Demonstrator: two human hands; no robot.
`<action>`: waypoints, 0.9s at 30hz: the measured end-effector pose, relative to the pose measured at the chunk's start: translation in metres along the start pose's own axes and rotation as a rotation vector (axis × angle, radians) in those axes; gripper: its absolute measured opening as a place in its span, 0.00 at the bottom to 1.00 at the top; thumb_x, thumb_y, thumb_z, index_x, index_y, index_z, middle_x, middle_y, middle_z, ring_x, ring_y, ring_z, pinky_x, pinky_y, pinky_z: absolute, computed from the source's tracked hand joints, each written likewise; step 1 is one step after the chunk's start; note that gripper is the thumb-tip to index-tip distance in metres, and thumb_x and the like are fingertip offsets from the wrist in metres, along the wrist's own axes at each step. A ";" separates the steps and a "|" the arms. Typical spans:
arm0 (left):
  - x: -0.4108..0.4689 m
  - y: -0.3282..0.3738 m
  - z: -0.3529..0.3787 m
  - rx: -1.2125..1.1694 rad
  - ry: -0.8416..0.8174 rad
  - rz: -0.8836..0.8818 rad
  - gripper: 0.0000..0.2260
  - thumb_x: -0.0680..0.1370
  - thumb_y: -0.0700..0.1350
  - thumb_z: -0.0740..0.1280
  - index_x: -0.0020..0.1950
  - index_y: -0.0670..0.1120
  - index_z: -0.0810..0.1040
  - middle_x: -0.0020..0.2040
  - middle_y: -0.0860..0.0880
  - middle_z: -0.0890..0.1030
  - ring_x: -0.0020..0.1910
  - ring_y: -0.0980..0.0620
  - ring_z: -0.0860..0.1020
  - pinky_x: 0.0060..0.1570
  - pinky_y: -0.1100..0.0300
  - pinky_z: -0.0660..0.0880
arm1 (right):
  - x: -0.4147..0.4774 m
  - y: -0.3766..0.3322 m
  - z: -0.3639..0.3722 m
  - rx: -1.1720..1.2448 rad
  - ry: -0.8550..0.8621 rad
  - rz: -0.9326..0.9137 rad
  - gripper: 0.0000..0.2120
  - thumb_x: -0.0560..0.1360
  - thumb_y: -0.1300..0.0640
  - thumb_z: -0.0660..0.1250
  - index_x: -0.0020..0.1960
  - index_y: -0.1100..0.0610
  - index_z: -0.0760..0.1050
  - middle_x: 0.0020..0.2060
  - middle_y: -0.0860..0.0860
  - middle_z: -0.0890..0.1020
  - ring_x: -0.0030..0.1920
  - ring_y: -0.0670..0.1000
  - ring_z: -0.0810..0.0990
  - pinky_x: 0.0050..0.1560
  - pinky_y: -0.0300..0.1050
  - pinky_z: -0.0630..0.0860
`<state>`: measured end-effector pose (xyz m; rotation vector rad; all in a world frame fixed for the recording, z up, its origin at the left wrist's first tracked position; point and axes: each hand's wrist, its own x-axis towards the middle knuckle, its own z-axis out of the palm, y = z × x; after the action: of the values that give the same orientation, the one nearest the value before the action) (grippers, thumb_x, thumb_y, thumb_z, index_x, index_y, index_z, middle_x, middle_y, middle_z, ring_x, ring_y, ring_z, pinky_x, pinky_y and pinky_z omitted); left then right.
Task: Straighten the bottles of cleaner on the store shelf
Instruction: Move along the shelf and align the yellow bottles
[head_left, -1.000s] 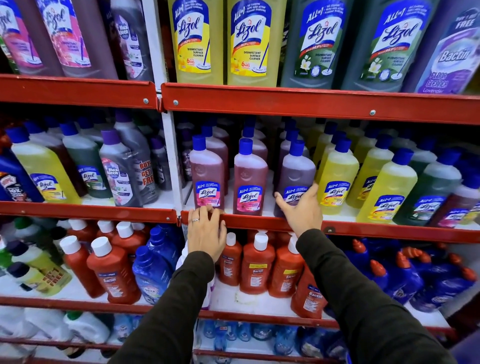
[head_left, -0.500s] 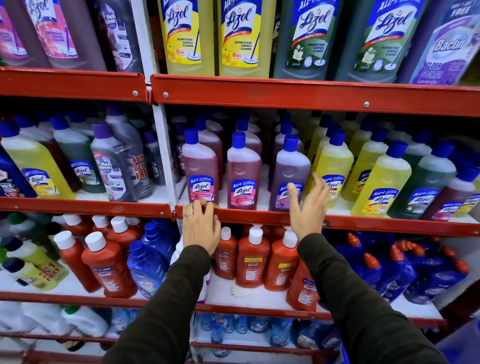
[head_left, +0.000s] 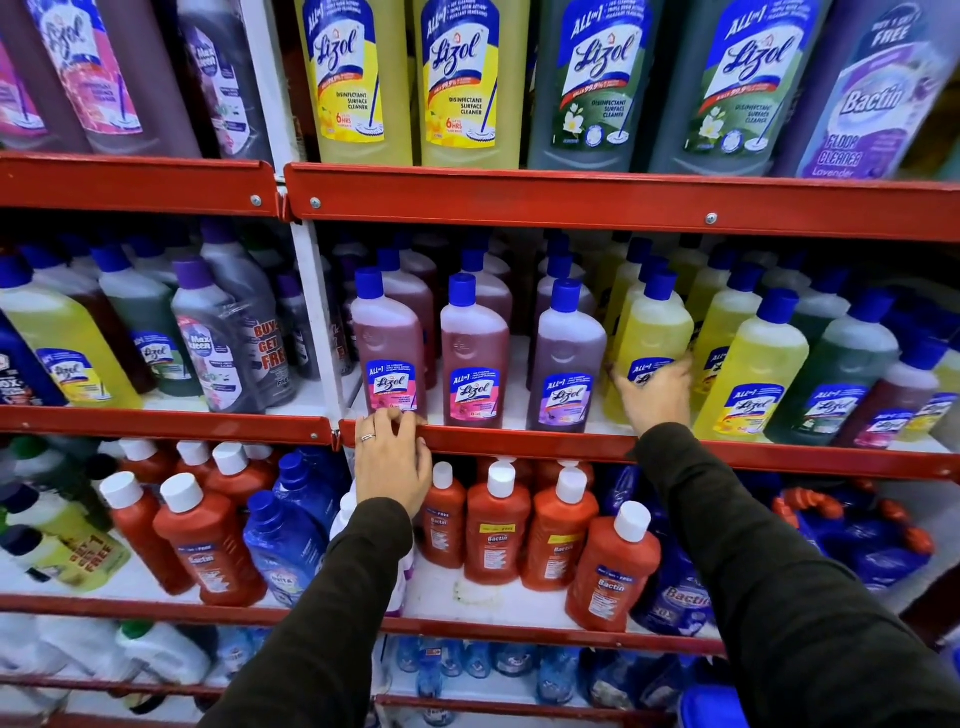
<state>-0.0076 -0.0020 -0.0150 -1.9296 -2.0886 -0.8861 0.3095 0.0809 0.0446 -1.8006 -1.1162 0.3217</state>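
Closest to the camera are two dark sleeves coming up from the bottom edge of the frame. Since half a second ago the right hand (head_left: 655, 396) has slid rightward off the purple bottle (head_left: 566, 364) and now wraps its fingers round the base of the front yellow bottle (head_left: 649, 343), just right of centre, thumb on the left of the label and fingers on the right, so it's grasping that one. The left hand (head_left: 392, 462) hasn't really moved: it sits left of centre, fingers loose and draped over the red shelf lip (head_left: 519, 446), fingertips touching the bottom of the pink-label bottle (head_left: 389, 348) but not closed round anything. Between them the second pink bottle (head_left: 474, 358) stands upright, looks untouched compared with before. Room-wise: the three front bottles have clear gaps between them, while the yellow one is tight against its neighbour (head_left: 748, 369) on the right. Further back, rows of blue caps fade into shadow, can't tell how straight those are. Above, the upper red rail (head_left: 571, 202) leaves decent headroom over the caps. Under the lip, orange Bactin bottles (head_left: 496, 525) sit just below the wrists
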 end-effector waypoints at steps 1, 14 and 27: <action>0.000 0.000 0.000 0.003 -0.001 -0.002 0.15 0.77 0.46 0.68 0.62 0.41 0.75 0.58 0.38 0.77 0.61 0.38 0.74 0.60 0.44 0.75 | -0.002 0.003 -0.001 0.005 0.002 -0.008 0.53 0.70 0.45 0.79 0.80 0.67 0.53 0.73 0.67 0.70 0.74 0.66 0.71 0.73 0.62 0.72; 0.003 0.000 0.007 0.020 0.007 -0.025 0.13 0.78 0.45 0.66 0.61 0.41 0.75 0.59 0.38 0.76 0.61 0.37 0.73 0.61 0.42 0.75 | -0.042 0.019 -0.023 0.060 0.067 -0.145 0.50 0.69 0.37 0.76 0.78 0.61 0.58 0.69 0.60 0.75 0.68 0.61 0.78 0.65 0.58 0.79; -0.024 0.057 0.021 -0.146 0.113 0.011 0.23 0.79 0.53 0.60 0.72 0.46 0.66 0.69 0.44 0.70 0.71 0.43 0.66 0.75 0.39 0.51 | -0.045 0.025 -0.032 0.169 0.012 -0.169 0.48 0.73 0.31 0.69 0.79 0.61 0.59 0.73 0.59 0.71 0.74 0.58 0.71 0.73 0.51 0.71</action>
<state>0.0562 -0.0120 -0.0258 -1.9075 -1.9987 -1.1471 0.3189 0.0236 0.0289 -1.5478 -1.1883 0.2939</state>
